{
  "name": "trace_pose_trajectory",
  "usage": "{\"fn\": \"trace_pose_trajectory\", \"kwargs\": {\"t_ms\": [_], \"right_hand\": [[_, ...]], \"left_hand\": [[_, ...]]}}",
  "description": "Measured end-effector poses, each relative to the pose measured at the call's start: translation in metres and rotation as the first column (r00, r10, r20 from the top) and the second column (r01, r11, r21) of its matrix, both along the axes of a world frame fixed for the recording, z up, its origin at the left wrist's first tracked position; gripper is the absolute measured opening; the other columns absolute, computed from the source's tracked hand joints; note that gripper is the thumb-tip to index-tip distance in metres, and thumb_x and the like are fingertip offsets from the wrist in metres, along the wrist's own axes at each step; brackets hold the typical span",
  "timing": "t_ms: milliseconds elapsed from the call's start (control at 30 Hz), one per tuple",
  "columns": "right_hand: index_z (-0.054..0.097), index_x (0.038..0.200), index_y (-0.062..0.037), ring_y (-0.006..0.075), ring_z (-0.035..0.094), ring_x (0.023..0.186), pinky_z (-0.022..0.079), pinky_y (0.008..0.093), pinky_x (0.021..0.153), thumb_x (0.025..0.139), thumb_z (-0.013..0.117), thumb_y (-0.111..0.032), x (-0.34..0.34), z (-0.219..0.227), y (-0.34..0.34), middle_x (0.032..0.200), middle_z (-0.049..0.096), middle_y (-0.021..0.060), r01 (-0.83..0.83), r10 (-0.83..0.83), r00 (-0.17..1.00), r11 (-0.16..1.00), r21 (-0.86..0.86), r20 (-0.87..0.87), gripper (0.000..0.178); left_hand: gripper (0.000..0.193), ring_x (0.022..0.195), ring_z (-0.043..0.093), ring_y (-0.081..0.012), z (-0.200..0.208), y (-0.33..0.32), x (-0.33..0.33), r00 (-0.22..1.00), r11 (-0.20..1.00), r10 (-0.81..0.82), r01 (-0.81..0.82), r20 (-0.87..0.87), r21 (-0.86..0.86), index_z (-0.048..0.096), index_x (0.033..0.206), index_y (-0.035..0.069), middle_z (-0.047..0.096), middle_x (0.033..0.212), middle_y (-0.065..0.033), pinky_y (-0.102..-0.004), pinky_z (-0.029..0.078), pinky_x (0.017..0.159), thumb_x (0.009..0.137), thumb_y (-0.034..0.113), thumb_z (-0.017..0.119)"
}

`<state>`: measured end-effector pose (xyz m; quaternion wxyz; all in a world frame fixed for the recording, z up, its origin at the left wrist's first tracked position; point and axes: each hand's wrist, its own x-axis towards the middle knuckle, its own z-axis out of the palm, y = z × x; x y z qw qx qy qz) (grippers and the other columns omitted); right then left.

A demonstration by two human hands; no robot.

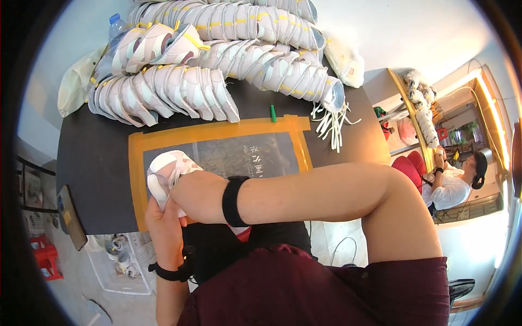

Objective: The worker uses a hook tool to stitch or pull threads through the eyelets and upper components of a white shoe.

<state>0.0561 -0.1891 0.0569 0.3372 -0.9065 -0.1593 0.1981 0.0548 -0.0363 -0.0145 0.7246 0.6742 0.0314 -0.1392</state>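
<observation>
Mostly, the pale shoe upper (165, 169) protrudes beyond the left grip (165, 228).

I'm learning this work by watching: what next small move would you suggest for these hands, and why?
I'd probably ease the right hand back slightly while the left hand steadies the shoe upper. The left hand grips its near end, so it seems supported, while the right hand covers part of it and hides its own fingertips.

shoe upper (161, 163): white, pinkish | tape (217, 129): orange | tabletop (92, 163): dark grey
</observation>
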Motion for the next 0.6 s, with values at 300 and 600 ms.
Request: {"fn": "trace_pose_trajectory", "kwargs": {"t_ms": [300, 600], "right_hand": [[0.058, 0.101, 0.0038, 0.038, 0.067, 0.084, 0.055, 0.0444, 0.072, 0.085, 0.058, -0.012, -0.011, -0.017, 0.004, 0.098, 0.061, 0.0238, -0.001, 0.03, 0.988, 0.981, -0.192, 0.148, 0.022], [0.058, 0.091, -0.0021, 0.018, 0.064, 0.068, 0.053, 0.0284, 0.045, 0.077, 0.062, -0.011, -0.063, -0.03, 0.001, 0.079, 0.054, 0.0075, 0.229, 0.143, 0.781, 0.839, -0.493, 0.607, 0.017]], "left_hand": [[0.019, 0.06, 0.053, -0.0037, 0.009, 0.0, 0.001, 1.0, 1.0, 0.005, -0.005, -0.009, 0.003, 0.064, 0.107, 0.0, 0.063, 0.081, -0.0003, -0.0207, 0.04, 0.048, 0.092, 0.012, 0.064], [0.018, 0.077, 0.061, -0.0283, 0.0, -0.011, -0.018, 0.866, 0.934, -0.124, -0.063, 0.485, 0.351, 0.061, 0.103, -0.003, 0.061, 0.087, -0.0149, -0.0381, 0.048, 0.067, 0.09, 0.009, 0.064]]}}
